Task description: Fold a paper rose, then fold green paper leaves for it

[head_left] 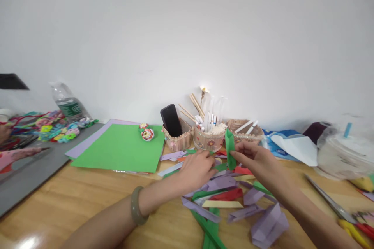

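My right hand [253, 157] pinches a folded green paper strip [230, 149] between thumb and fingers and holds it upright above the pile. My left hand [198, 169], with a bangle on its wrist, reaches into the folded paper pieces; its fingertips are bent down and partly hidden, so I cannot tell what they touch. Around both hands lie folded purple paper pieces [222, 183], a red piece [228, 194], a cream strip [222, 204] and long green strips [212, 227]. A larger folded purple piece [269, 225] lies near the front.
Green sheets [122, 148] lie to the left. Behind stand small baskets, one with a phone [171, 120]. On the right are scissors [330, 198], a blue packet [280, 144] and a lidded cup [344, 155]. Another person's hand [4, 132] shows at far left by a bottle [67, 103].
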Demonstrator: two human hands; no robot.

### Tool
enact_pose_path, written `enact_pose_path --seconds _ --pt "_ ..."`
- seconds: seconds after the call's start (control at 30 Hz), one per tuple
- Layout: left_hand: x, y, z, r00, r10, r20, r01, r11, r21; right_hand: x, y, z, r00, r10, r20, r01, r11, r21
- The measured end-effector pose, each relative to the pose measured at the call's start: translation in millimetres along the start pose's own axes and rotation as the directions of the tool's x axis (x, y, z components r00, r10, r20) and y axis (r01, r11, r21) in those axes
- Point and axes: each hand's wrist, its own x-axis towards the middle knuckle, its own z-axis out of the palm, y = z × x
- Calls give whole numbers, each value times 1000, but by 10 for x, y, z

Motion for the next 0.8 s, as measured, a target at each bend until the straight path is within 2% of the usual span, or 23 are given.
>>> enact_pose_path --seconds 0.2,0.57,0.8 --pt "23 17 95 999 -32 10 32 999 19 0 -45 11 999 37 -2 -37 998 48" --pt "1 -14 92 1000 -30 -6 30 999 23 14 81 13 1000 19 17 -20 997 70" --pt "-1 -15 77 999 -31 -13 31 999 26 14 55 6 999 17 32 -19 997 69"
